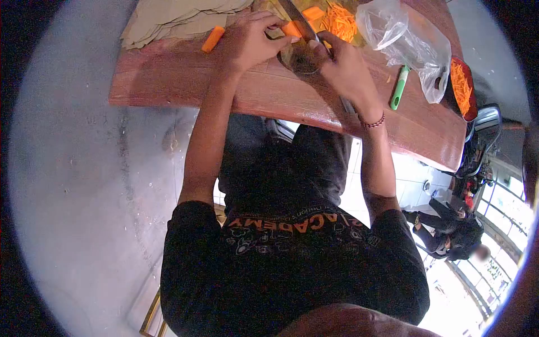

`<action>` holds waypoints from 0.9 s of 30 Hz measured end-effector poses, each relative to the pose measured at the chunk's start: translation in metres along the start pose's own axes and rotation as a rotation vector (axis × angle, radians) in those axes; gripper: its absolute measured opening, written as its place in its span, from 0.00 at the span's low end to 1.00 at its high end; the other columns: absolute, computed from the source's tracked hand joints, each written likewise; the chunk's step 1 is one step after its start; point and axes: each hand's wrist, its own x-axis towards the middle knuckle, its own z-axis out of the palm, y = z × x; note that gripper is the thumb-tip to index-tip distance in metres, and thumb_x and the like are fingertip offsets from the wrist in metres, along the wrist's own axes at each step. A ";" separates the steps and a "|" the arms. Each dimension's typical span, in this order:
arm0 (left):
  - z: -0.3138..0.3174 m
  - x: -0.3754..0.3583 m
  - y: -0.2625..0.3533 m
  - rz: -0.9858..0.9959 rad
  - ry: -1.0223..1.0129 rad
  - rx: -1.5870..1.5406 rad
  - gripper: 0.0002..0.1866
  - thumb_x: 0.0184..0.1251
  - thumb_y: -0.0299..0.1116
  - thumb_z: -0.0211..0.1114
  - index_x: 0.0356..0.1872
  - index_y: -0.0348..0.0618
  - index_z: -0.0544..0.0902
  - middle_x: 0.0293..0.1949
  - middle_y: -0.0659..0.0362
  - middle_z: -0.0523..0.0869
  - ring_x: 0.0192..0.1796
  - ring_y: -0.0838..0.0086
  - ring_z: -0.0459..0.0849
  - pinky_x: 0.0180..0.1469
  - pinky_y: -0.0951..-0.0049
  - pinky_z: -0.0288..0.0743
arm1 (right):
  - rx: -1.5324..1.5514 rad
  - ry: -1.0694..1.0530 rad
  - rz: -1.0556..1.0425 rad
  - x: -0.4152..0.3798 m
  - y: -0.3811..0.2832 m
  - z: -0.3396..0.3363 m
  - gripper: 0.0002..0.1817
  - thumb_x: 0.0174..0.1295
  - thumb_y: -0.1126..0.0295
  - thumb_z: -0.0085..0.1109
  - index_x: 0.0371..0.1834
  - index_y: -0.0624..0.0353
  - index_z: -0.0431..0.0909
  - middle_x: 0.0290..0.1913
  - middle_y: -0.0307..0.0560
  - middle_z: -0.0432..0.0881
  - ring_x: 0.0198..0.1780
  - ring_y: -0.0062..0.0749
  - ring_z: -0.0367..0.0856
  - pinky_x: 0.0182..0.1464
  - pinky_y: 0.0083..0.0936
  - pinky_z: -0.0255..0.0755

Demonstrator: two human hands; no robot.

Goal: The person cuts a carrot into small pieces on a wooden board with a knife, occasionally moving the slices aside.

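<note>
My left hand (259, 40) pinches a cut piece of carrot (291, 29) between thumb and fingertips. My right hand (347, 66) is closed round the handle of a knife (296, 15), and its blade lies right beside that carrot piece, seemingly touching it. Just beyond the blade sits another carrot chunk (314, 13), next to a heap of carrot strips (339, 23). A short carrot stick (213, 39) rests on the table, left of my left hand. What lies directly beneath my hands is partly hidden.
Brown cardboard-like sheets (168, 21) cover the table's far left. Right of my hands are a clear plastic bag (412, 42), a green-handled tool (400, 87) and a red container (472, 104) of carrot strips. The wooden table (163, 78) ends near my body. Another person (457, 230) is at far right.
</note>
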 end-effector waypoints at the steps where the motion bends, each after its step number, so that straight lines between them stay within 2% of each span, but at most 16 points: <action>1: 0.002 -0.001 -0.001 -0.017 -0.004 0.001 0.22 0.50 0.51 0.79 0.39 0.45 0.89 0.41 0.55 0.89 0.47 0.59 0.87 0.54 0.62 0.79 | -0.013 0.005 -0.008 0.000 0.001 0.001 0.17 0.69 0.61 0.52 0.50 0.64 0.79 0.36 0.71 0.83 0.42 0.68 0.82 0.46 0.54 0.75; 10: -0.003 0.000 0.005 -0.075 -0.056 -0.030 0.21 0.51 0.48 0.79 0.40 0.45 0.89 0.43 0.55 0.89 0.50 0.59 0.86 0.54 0.63 0.79 | -0.009 0.011 -0.046 0.011 0.008 0.008 0.18 0.69 0.59 0.52 0.45 0.66 0.80 0.35 0.71 0.83 0.42 0.67 0.83 0.46 0.53 0.76; 14: -0.002 0.002 0.002 0.026 -0.035 0.002 0.20 0.50 0.47 0.79 0.39 0.45 0.88 0.42 0.55 0.89 0.48 0.59 0.86 0.53 0.62 0.80 | 0.002 0.026 -0.030 0.022 0.015 0.004 0.20 0.69 0.57 0.51 0.47 0.66 0.80 0.35 0.70 0.83 0.42 0.65 0.84 0.45 0.52 0.76; 16: 0.001 0.000 0.000 0.030 0.008 -0.015 0.19 0.50 0.46 0.79 0.38 0.45 0.88 0.40 0.55 0.89 0.46 0.59 0.86 0.50 0.61 0.80 | -0.016 0.069 0.000 0.024 0.018 -0.002 0.23 0.71 0.54 0.53 0.55 0.64 0.80 0.32 0.67 0.83 0.39 0.56 0.86 0.44 0.42 0.76; 17: 0.000 0.002 0.001 0.038 0.009 -0.013 0.19 0.50 0.46 0.79 0.38 0.45 0.88 0.40 0.55 0.89 0.46 0.59 0.86 0.50 0.61 0.80 | -0.016 0.078 -0.002 0.023 0.015 -0.007 0.23 0.71 0.54 0.53 0.55 0.64 0.80 0.32 0.67 0.83 0.39 0.56 0.86 0.44 0.42 0.76; 19: 0.000 0.001 0.003 -0.076 -0.057 -0.037 0.20 0.49 0.46 0.80 0.38 0.44 0.88 0.39 0.55 0.89 0.44 0.58 0.87 0.50 0.61 0.80 | 0.088 -0.069 0.100 0.014 0.009 -0.018 0.23 0.71 0.54 0.53 0.55 0.64 0.80 0.27 0.61 0.82 0.35 0.46 0.87 0.41 0.39 0.76; 20: 0.000 0.001 0.003 -0.073 -0.057 -0.038 0.20 0.49 0.46 0.80 0.38 0.44 0.88 0.39 0.55 0.89 0.44 0.58 0.87 0.50 0.61 0.80 | 0.088 -0.065 0.101 0.010 0.004 -0.020 0.23 0.71 0.54 0.53 0.55 0.64 0.80 0.27 0.61 0.82 0.35 0.46 0.87 0.41 0.39 0.76; 22: -0.003 0.000 0.003 0.043 0.017 0.021 0.20 0.49 0.47 0.80 0.37 0.44 0.88 0.39 0.55 0.89 0.43 0.58 0.87 0.49 0.61 0.80 | 0.096 -0.127 0.180 0.005 -0.005 -0.020 0.23 0.72 0.54 0.53 0.55 0.65 0.79 0.25 0.58 0.81 0.33 0.39 0.85 0.40 0.37 0.76; 27: -0.005 0.001 0.003 0.048 -0.001 0.014 0.20 0.49 0.45 0.81 0.36 0.41 0.87 0.37 0.54 0.88 0.43 0.57 0.87 0.49 0.61 0.80 | 0.102 -0.071 0.061 0.008 0.014 0.000 0.23 0.72 0.54 0.53 0.56 0.63 0.80 0.29 0.61 0.83 0.35 0.44 0.86 0.42 0.39 0.75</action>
